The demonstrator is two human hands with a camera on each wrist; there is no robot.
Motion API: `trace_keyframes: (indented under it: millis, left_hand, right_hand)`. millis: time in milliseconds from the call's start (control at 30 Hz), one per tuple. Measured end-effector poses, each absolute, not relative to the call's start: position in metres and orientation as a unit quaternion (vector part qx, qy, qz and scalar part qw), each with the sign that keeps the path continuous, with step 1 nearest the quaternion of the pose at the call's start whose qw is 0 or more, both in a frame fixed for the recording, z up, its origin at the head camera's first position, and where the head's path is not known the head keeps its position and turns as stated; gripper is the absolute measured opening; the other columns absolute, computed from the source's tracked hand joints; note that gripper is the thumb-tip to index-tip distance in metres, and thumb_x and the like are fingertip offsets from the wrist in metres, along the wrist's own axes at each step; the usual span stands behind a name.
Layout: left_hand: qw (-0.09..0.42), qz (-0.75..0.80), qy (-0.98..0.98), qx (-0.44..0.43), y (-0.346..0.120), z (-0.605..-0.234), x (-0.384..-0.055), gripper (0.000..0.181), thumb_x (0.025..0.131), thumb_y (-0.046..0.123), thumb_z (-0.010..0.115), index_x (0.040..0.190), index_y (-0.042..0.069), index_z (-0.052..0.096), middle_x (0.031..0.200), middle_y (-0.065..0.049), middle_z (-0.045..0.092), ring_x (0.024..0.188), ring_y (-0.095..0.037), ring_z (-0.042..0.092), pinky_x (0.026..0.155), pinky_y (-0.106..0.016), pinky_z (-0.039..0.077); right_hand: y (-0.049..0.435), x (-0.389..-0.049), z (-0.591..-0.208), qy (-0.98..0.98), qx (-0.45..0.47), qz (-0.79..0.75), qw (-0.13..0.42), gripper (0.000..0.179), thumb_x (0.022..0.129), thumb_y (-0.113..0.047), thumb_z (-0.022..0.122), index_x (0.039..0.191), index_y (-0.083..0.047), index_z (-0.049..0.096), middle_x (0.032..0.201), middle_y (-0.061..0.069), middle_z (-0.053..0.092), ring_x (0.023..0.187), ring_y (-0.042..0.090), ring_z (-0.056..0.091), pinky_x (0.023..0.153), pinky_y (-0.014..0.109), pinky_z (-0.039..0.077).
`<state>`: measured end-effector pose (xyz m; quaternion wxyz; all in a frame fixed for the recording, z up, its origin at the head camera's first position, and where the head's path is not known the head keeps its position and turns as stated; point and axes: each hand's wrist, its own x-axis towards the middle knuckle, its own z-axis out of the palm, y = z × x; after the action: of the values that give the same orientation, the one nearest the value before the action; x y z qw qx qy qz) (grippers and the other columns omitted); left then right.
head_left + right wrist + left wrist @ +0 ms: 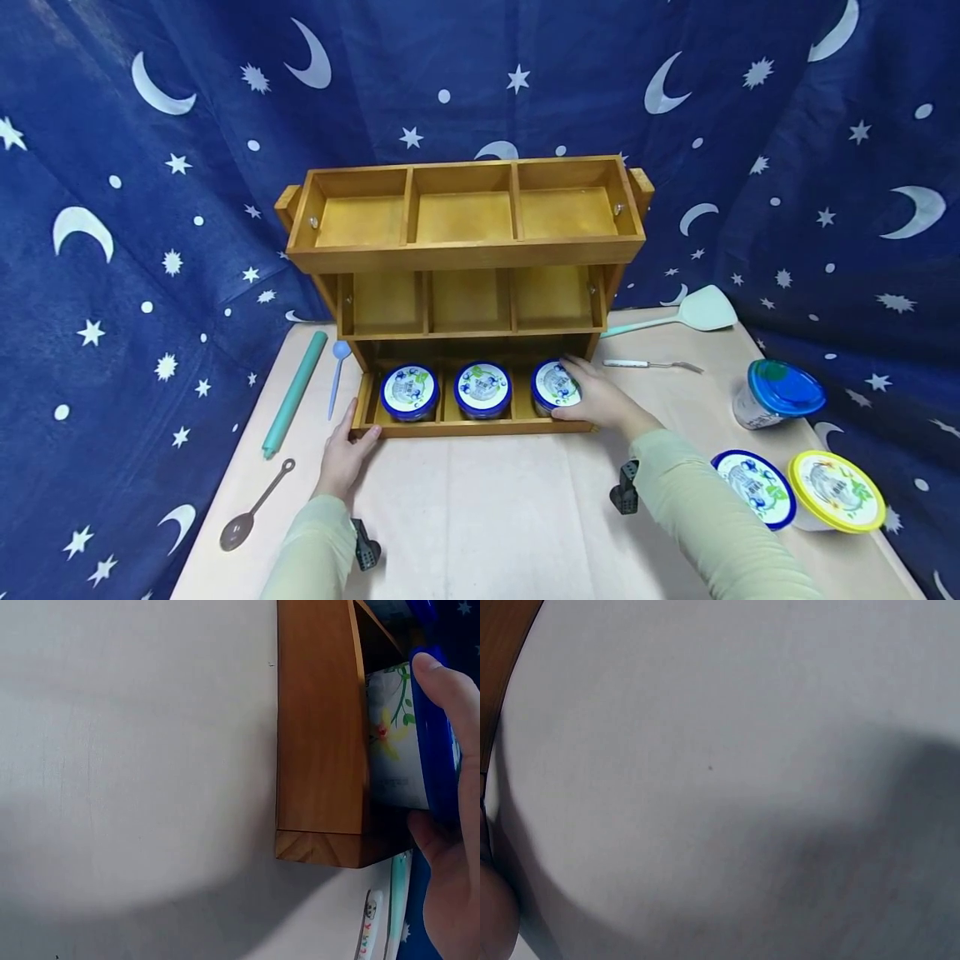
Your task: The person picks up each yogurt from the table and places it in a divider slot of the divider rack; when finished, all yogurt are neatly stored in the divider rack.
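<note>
A tiered wooden organizer [465, 255] stands at the back of the table, with three divided trays stepped one above another. In its bottom tray are a left blue-lidded tub [409, 392], a middle blue-lidded tub [482, 390] and a right blue-lidded tub [553, 385]. My right hand [604, 398] grips the right tub by its lid; in the right wrist view the thumb lies on the blue rim [435, 742]. My left hand [345, 454] touches the bottom tray's front left corner, fingers extended along the side and thumb at the front.
At left lie a teal rolling pin [296, 395], a small blue spoon [337, 375] and a brown spoon [255, 508]. A mint turner [705, 310] and a white-handled fork [651, 364] are at right. Further right stand another blue-lidded tub [753, 487], a yellow-lidded tub [837, 490] and a blue-topped container [778, 393].
</note>
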<state>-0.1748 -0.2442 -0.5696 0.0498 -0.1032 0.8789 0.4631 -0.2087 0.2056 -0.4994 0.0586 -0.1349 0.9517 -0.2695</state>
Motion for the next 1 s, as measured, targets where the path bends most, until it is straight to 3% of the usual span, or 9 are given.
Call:
trace_keyframes:
  millis: [467,733,1000]
  left_hand:
    - [0.041,0.466,0.879,-0.097,-0.243,-0.569,-0.174,0.08,0.089,0.047,0.059,0.151,0.031,0.013,0.149,-0.024,0.023,0.135,-0.042,0.022,0.109,-0.053,0.021]
    - [0.042,0.469,0.876,-0.102,-0.244,-0.568,-0.174,0.08,0.088,0.048,0.059,0.151,0.032,0.013,0.15,-0.023,0.022,0.135,-0.041,0.021,0.109,-0.052,0.02]
    - [0.036,0.455,0.884,-0.104,-0.244,-0.571,-0.176,0.082,0.085,0.053,0.06,0.151,0.032,0.015,0.149,-0.023,0.026,0.133,-0.041,0.025,0.108,-0.053,0.022]
  right_hand:
    - [0.208,-0.208,-0.493,0.956,-0.153,-0.245,0.039,0.1,0.067,-0.045,0.08,0.144,-0.002,0.033,0.149,0.02,0.024,0.132,0.048,0.022,0.102,0.064,0.024]
    - [0.211,-0.207,-0.484,0.953,-0.168,-0.247,0.042,0.098,0.068,-0.045,0.08,0.143,-0.001,0.034,0.148,0.021,0.027,0.132,0.044,0.025,0.105,0.061,0.02]
    - [0.219,-0.204,-0.478,0.958,-0.173,-0.227,0.033,0.101,0.065,-0.053,0.079,0.141,-0.001,0.038,0.144,0.022,0.034,0.129,0.043,0.029,0.103,0.06,0.026]
